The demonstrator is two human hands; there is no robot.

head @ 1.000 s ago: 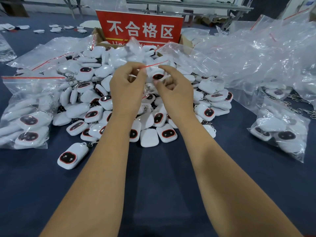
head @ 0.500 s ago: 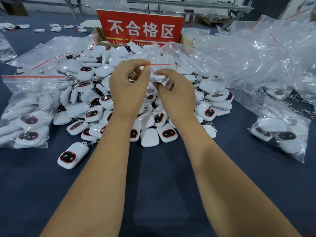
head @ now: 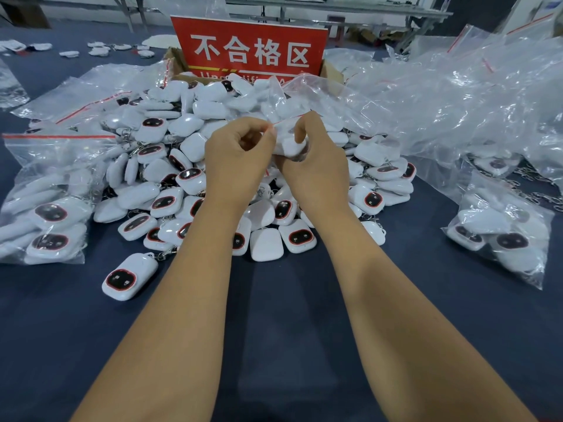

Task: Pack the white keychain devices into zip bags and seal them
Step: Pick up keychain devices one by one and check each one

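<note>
Left hand (head: 236, 159) and right hand (head: 316, 166) each pinch the red-striped top of a small bag (head: 289, 138), grip clamped; a white device (head: 291, 146) seems inside, just below the grip, above the pile (head: 182, 178) on the worktop (head: 289, 300).

Both bare forearms reach toward twelve o'clock, wrists close together. The left hand (head: 236, 161) and the right hand (head: 313, 166) have curled fingers, pinching, knuckles nearly touching.

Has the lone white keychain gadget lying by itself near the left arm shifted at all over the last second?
No. The lone white keychain device lies at the same spot on the dark blue table, just in front of the filled zip bag, as before.
</note>
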